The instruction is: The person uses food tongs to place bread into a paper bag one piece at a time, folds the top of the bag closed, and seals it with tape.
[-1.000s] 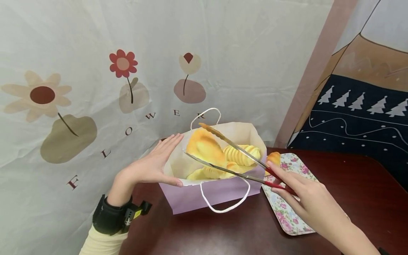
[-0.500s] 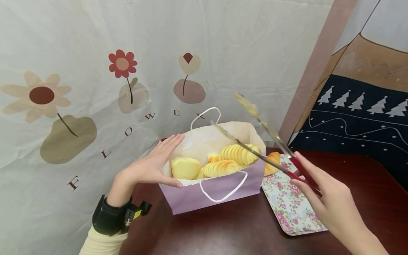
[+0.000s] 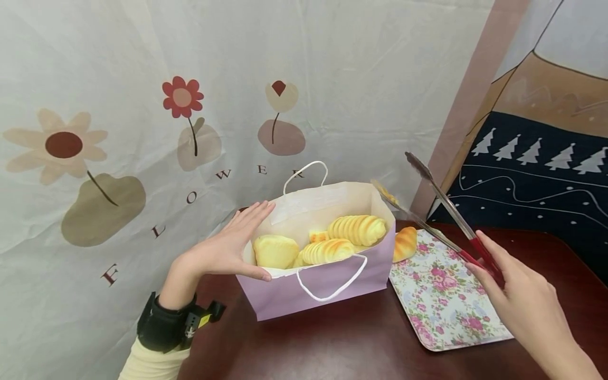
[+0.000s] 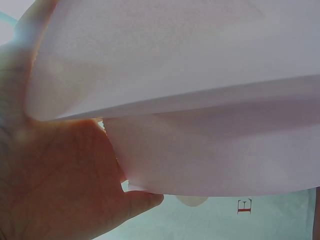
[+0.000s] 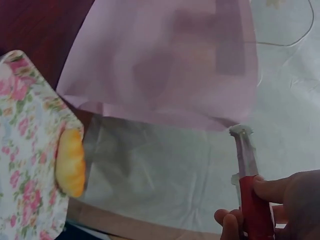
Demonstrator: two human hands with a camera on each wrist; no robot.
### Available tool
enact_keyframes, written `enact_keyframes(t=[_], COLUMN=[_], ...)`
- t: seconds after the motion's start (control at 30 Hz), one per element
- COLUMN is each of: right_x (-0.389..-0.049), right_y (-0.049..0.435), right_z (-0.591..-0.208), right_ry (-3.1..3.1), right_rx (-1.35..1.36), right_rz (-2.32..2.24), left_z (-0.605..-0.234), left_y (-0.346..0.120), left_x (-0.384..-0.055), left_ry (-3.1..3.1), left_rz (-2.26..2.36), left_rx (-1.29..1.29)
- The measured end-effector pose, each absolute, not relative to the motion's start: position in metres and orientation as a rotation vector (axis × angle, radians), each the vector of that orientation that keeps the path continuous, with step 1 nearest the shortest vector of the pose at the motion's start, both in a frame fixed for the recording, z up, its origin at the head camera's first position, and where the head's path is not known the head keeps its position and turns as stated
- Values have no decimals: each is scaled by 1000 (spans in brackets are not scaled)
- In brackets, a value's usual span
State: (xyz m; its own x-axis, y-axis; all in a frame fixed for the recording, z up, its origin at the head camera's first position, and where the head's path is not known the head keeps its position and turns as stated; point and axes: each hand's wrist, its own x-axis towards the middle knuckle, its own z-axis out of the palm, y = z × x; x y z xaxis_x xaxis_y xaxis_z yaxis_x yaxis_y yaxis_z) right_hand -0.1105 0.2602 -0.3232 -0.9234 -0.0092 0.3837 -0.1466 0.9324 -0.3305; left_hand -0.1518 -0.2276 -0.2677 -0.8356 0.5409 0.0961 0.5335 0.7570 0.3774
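Note:
My left hand [image 3: 225, 248] rests with straight, spread fingers against the left side of a lilac paper bag [image 3: 323, 290]; its thumb lies along the front rim. Inside the upright bag are ridged bread rolls [image 3: 357, 230] and a smooth yellow bun [image 3: 276, 251]. My right hand [image 3: 527, 290] grips a pair of metal tongs [image 3: 448, 206] by the red handles, right of the bag. The tong arms stand apart with nothing between them. In the right wrist view the tongs [image 5: 247, 155] are near the bag's edge. One bread roll [image 5: 71, 164] lies on the floral tray [image 5: 25, 200].
The floral tray [image 3: 451, 290] lies on the dark red table [image 3: 332, 343], right of the bag. A white rope handle [image 3: 332, 295] hangs over the bag's front, another [image 3: 304, 174] stands up at the back. Behind is a cloth [image 3: 356, 79] printed with flowers.
The tongs let go of a large golden bread inside the bag, then my right hand drew them out and rightward, over the tray. The left hand stays in place on the bag.

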Motion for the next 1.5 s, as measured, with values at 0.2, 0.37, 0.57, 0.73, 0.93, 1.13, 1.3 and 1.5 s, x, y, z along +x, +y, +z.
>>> enact_keyframes(t=[0.2,0.37,0.57,0.73,0.93,1.13,1.3,1.5], right_x=[-115,-121,-127,-132,-133,-137,-140,-141], right_y=[273,282,293,296,295,293,286,275], right_z=[-332,-337,-351,-360,-363,-370,-386,-391], right_ry=[-2784,-2835,-2997,-3123,-3203,-3269,-3335,-3312], right_rx=[52,19,21,57,81,84,84,97], right_rz=[456,419,395,389,393,407,374,333], left_z=[-270,-270,-271,-270,-271,-272,-272,-270], left_y=[-228,-228,-229,-229,-229,-229,-229,-228], left_x=[-153,-154,-155,-154,-153,-154,-152,-152], left_ry=[2920,2923,2931,2926,2928,2929,2927,2919], left_rz=[639,626,611,625,621,614,615,624], left_rx=[911,914,925,922,924,922,917,887])
